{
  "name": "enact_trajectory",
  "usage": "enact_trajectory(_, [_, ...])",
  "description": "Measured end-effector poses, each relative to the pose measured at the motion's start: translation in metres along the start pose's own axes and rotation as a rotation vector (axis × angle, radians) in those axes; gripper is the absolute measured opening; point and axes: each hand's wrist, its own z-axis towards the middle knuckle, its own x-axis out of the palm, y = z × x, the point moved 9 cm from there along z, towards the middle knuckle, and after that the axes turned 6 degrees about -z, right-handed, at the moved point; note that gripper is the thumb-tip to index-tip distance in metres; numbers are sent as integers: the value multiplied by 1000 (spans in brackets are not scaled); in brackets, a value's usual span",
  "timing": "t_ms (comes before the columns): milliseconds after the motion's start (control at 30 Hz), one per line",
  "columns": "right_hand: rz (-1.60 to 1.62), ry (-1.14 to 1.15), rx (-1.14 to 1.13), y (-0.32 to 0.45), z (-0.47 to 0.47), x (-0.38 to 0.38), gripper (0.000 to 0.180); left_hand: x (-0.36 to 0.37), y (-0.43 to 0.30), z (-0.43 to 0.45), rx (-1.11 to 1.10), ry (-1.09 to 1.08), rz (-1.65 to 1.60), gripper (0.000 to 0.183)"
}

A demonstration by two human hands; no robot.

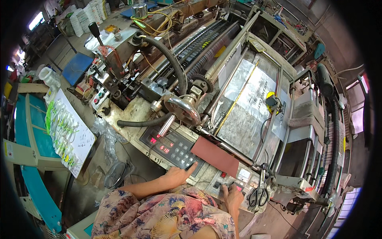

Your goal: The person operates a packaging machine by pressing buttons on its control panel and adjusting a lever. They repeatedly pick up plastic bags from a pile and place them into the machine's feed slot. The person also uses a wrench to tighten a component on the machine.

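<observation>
My left hand [179,175] is at the lower edge of a black keypad panel [176,149] with red lit digits, its index finger stretched onto or just above the keys. To the right, my right hand [232,194] rests at a small control panel [219,184] with a red switch, fingertips by a knob or switch that they partly hide. Between the hands and the machine bed lies a reddish-brown sheet [215,155]. Black-handled scissors [259,195] lie just right of my right hand. Printed clear plastic film [259,86] runs across the bed.
A metal handwheel [182,110] and ribbed hose [170,56] stand above the keypad. Wrenches [215,115] lie along the bed's left edge. Rollers [307,149] carry film at the right. At left, a white board [86,134] holds bundled plastic pieces, beside a teal machine cabinet [38,128].
</observation>
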Motion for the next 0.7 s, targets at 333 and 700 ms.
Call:
enact_trajectory(333, [-90, -41, -2, 3, 0, 0, 42, 9, 5, 1, -79, 161, -5, 108])
enact_trajectory(700, [-17, -28, 23, -2, -2, -2, 46, -3, -5, 5, -79, 176, 21, 106])
